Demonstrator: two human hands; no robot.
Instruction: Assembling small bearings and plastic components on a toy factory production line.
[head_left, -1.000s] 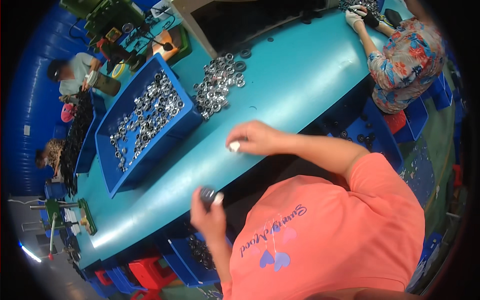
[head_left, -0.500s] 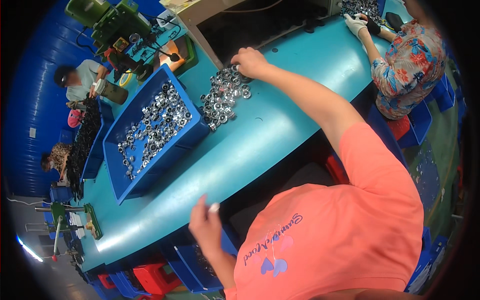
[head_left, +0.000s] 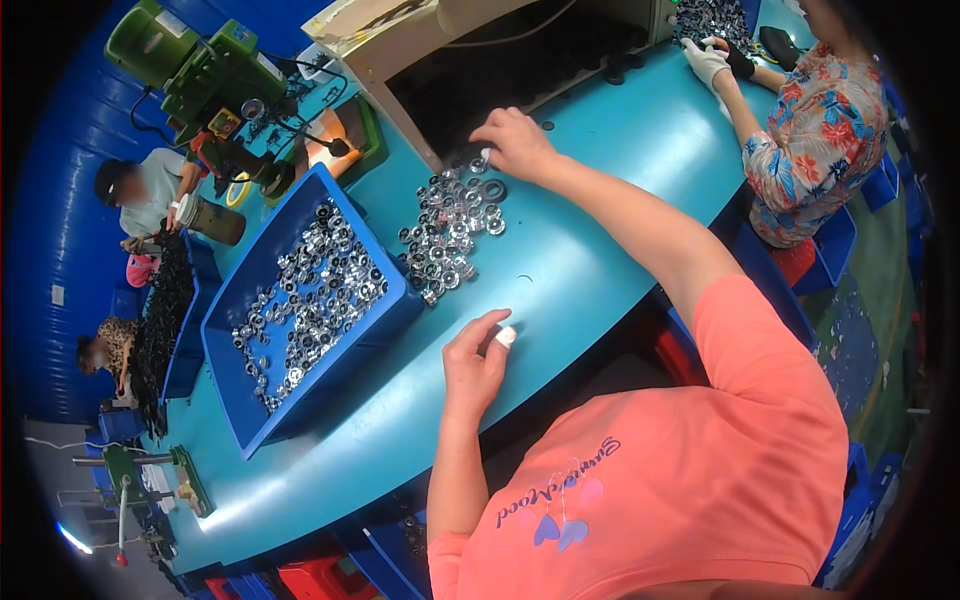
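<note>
My right hand (head_left: pixel 518 148) reaches over the far end of a pile of small shiny round metal-and-black parts (head_left: pixel 447 230) on the table. Its fingers are apart, a white wrap covers one fingertip, and I see nothing held in them. A black ring (head_left: pixel 493 190) lies just below it at the pile's edge. My left hand (head_left: pixel 474 364) hovers over the near table edge, thumb and forefinger apart. White wrapping covers its thumb tip, and no part shows in it. A blue bin (head_left: pixel 262 425) left of the pile holds many similar round parts.
A beige box-shaped machine (head_left: pixel 410 120) with a dark opening stands behind the pile on the turquoise table (head_left: pixel 590 220). Green machines (head_left: pixel 215 85) stand at the far left. A co-worker (head_left: pixel 815 140) in a flowered shirt handles parts at right; others work at left.
My left hand has risen and moved right, from below the table edge to over it. My right hand has shifted slightly right and lower, its fingers now farther apart above the pile.
</note>
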